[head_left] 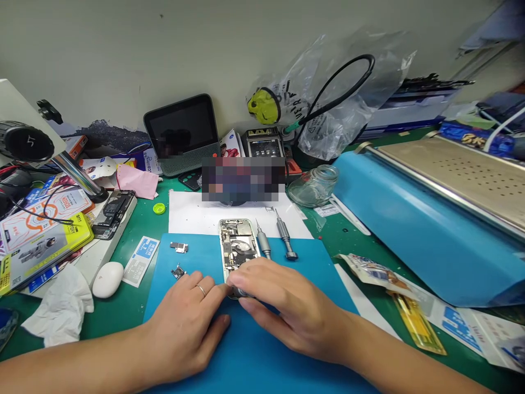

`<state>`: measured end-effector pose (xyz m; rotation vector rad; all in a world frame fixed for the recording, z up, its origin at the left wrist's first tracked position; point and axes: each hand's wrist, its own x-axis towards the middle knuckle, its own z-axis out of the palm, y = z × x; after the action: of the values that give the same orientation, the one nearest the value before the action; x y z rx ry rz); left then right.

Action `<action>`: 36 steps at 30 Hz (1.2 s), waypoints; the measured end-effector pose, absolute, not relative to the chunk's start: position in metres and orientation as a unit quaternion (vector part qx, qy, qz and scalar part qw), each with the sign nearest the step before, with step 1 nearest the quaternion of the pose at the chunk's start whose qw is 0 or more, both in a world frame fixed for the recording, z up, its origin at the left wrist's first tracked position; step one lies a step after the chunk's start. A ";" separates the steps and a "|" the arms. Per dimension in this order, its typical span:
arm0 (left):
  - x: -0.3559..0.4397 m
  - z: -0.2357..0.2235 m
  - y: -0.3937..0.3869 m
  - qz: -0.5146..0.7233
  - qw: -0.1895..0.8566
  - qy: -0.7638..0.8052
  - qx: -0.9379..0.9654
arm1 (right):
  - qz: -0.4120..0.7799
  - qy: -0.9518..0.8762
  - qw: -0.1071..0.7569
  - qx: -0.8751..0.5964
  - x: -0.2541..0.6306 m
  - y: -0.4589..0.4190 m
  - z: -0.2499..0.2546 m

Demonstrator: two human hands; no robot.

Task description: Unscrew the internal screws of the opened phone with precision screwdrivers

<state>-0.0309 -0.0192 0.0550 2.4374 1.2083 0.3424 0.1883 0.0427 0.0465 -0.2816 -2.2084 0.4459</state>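
Note:
An opened smartphone [239,246] lies on the blue mat [192,306], its inner parts exposed. My left hand [191,317] is closed with curled fingers, its index fingertip pressed against the phone's lower left edge. Over the phone's lower end, my right hand [283,303] has thumb and fingers bent together in a pinch. They cover that end, so whatever they hold is hidden. Two grey precision screwdrivers [286,236] stand or lie right of the phone. Left of it rest a small metal-plated part [179,248] and a small dark circuit part [178,271].
A blue machine [410,230] with a perforated metal top fills the right side. A glass jar [314,186] and a display device [182,134] stand behind. Leftward are a white earbud case [108,280], crumpled tissue [61,306], another opened phone [115,213] and a microscope post [80,175].

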 end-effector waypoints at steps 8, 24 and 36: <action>-0.030 0.056 -0.019 0.120 0.194 0.433 0.872 | 0.181 -0.880 0.425 -0.108 0.187 0.043 0.048; -0.032 0.052 -0.020 0.105 0.208 0.442 0.866 | 0.165 -0.883 0.424 -0.114 0.186 0.043 0.046; -0.032 0.052 -0.020 0.107 0.200 0.441 0.869 | 0.178 -0.881 0.424 -0.114 0.186 0.044 0.044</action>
<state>-0.0324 -0.0198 0.0520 2.4285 1.2316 0.2993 0.1859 0.0440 0.0438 -0.2863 -2.2028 0.4456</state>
